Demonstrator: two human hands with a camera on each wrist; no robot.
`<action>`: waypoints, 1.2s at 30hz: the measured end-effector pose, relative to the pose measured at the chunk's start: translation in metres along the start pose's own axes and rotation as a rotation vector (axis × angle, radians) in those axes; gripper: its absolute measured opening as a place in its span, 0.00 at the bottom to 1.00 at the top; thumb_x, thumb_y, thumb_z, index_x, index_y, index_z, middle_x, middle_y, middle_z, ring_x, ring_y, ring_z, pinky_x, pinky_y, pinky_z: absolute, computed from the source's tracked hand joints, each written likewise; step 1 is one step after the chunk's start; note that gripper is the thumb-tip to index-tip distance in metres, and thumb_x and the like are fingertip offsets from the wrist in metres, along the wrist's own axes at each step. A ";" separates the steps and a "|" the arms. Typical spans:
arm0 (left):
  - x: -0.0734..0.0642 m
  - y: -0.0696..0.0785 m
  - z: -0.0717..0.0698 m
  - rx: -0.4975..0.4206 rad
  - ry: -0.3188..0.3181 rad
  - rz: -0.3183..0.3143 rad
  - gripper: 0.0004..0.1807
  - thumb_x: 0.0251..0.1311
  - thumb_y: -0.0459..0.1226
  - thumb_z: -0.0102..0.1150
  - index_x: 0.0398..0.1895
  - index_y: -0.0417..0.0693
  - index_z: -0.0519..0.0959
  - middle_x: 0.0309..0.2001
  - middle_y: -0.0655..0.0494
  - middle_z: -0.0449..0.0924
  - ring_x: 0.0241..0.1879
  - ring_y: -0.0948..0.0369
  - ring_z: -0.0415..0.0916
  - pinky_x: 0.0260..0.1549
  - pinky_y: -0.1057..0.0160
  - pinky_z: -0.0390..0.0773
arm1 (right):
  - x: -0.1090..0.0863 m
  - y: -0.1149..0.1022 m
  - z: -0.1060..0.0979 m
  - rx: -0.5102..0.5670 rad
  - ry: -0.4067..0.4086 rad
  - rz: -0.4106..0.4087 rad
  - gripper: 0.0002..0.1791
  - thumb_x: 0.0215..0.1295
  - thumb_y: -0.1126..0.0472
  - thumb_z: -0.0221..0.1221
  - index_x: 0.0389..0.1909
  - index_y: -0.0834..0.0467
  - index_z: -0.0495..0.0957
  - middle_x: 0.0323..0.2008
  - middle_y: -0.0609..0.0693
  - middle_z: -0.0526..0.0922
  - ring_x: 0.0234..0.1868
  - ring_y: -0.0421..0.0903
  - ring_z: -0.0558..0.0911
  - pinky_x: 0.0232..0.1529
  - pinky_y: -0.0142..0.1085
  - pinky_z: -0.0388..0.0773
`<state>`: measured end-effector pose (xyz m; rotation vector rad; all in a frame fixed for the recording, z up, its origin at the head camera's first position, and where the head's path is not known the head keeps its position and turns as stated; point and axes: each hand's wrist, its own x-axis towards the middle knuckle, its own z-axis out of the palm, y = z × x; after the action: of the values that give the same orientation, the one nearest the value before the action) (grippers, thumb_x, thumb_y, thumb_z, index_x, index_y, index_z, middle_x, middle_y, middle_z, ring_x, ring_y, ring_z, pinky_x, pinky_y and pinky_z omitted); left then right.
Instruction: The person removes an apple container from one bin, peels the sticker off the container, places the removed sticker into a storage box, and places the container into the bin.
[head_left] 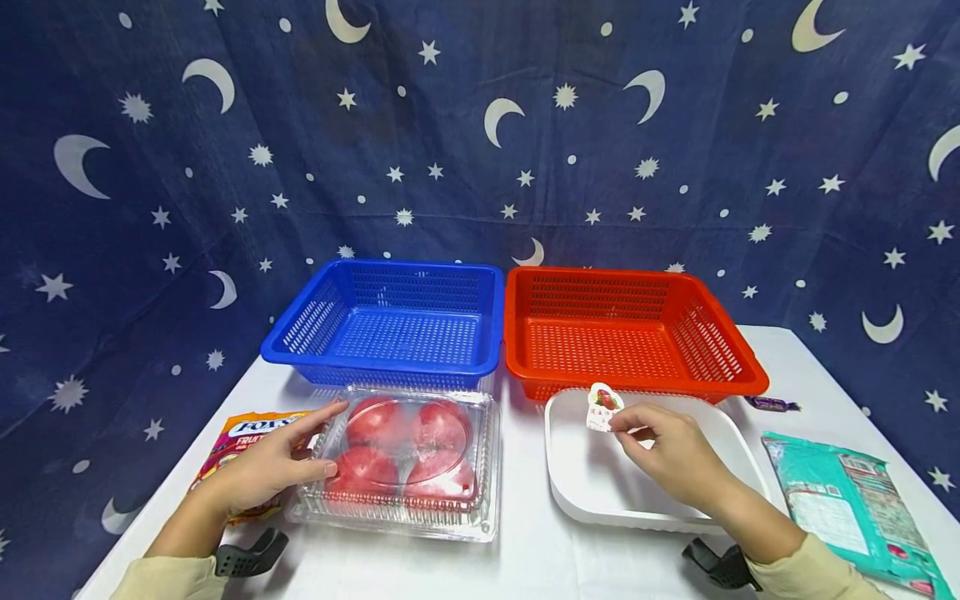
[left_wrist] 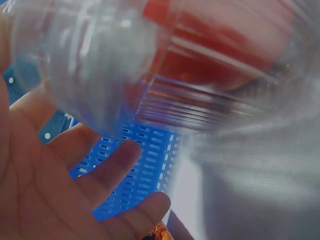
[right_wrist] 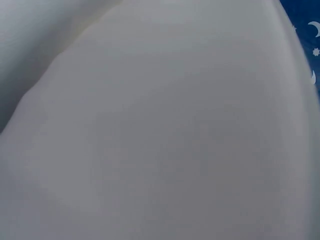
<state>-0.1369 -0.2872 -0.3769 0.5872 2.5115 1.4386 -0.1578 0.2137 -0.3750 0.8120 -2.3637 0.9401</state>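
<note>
Sorting barely begun: blue basket [head_left: 390, 321] and red basket [head_left: 630, 329] beyond the hands hold nothing. Left hand [head_left: 273, 467] lies flat-fingered against the clear tomato clamshell [head_left: 408, 462]. Right hand [head_left: 671, 454] pinches a small jelly cup [head_left: 602, 407] above the white tray [head_left: 577, 479].

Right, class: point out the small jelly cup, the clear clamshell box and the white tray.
small jelly cup [head_left: 603, 407], head view, on its printed lid.
clear clamshell box [head_left: 420, 446], head view, middle of the lid.
white tray [head_left: 592, 483], head view, bare floor of the tray.
</note>
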 end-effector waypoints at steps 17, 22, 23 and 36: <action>-0.001 0.002 -0.001 -0.001 -0.007 0.003 0.42 0.64 0.35 0.64 0.77 0.40 0.56 0.75 0.31 0.49 0.70 0.27 0.46 0.61 0.28 0.56 | -0.003 0.018 0.005 -0.112 -0.047 0.067 0.14 0.49 0.77 0.69 0.30 0.55 0.84 0.30 0.39 0.83 0.29 0.34 0.77 0.30 0.33 0.79; -0.001 0.002 0.000 0.006 0.000 0.000 0.42 0.63 0.35 0.65 0.77 0.39 0.56 0.75 0.30 0.51 0.71 0.28 0.46 0.61 0.29 0.54 | -0.005 0.021 0.005 -0.096 -0.158 0.153 0.12 0.54 0.74 0.68 0.30 0.53 0.83 0.29 0.37 0.82 0.29 0.34 0.77 0.32 0.35 0.79; 0.000 0.002 0.000 0.009 0.002 0.001 0.42 0.63 0.35 0.65 0.77 0.39 0.56 0.75 0.30 0.51 0.71 0.28 0.46 0.62 0.29 0.54 | -0.006 0.022 0.005 -0.090 -0.190 0.175 0.11 0.55 0.73 0.68 0.30 0.53 0.83 0.28 0.36 0.81 0.30 0.34 0.77 0.32 0.35 0.79; 0.000 -0.001 0.000 -0.021 -0.010 0.003 0.42 0.64 0.34 0.64 0.77 0.38 0.55 0.75 0.29 0.49 0.70 0.27 0.45 0.61 0.28 0.53 | -0.011 0.026 0.004 -0.034 -0.423 0.240 0.10 0.55 0.69 0.68 0.36 0.54 0.83 0.30 0.36 0.80 0.31 0.34 0.77 0.35 0.35 0.77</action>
<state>-0.1369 -0.2875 -0.3781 0.5933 2.4859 1.4569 -0.1685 0.2301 -0.3956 0.7876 -2.8871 0.8852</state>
